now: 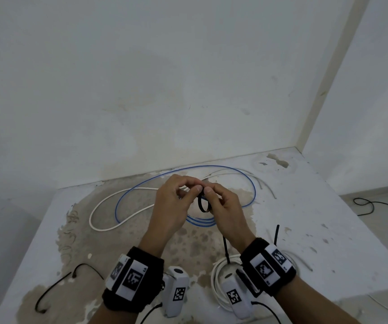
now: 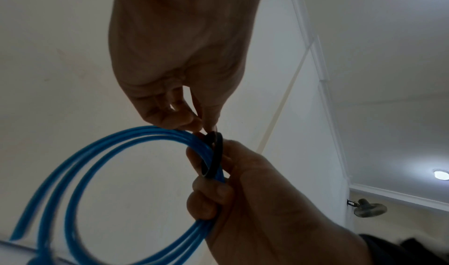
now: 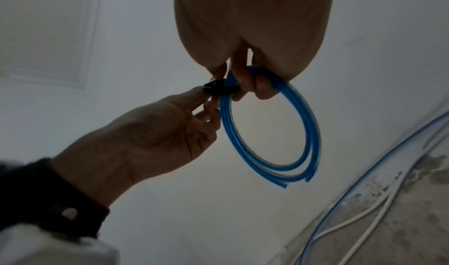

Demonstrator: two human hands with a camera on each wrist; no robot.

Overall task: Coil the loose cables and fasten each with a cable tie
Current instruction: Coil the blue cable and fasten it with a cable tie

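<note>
At the centre of the head view a small blue cable coil [image 3: 272, 127] is held up above the stained table [image 1: 328, 230]. The right hand [image 1: 225, 206] has its fingers curled round the bundled turns, while the left hand [image 1: 174, 202] pinches the black cable tie [image 2: 215, 153] looped about them. The coil is judged light, thin and springy, likely to fan open if released; it is best gripped beside the tie. The tie looks stiff and slippery, so its free end should be pinched firmly.
</note>
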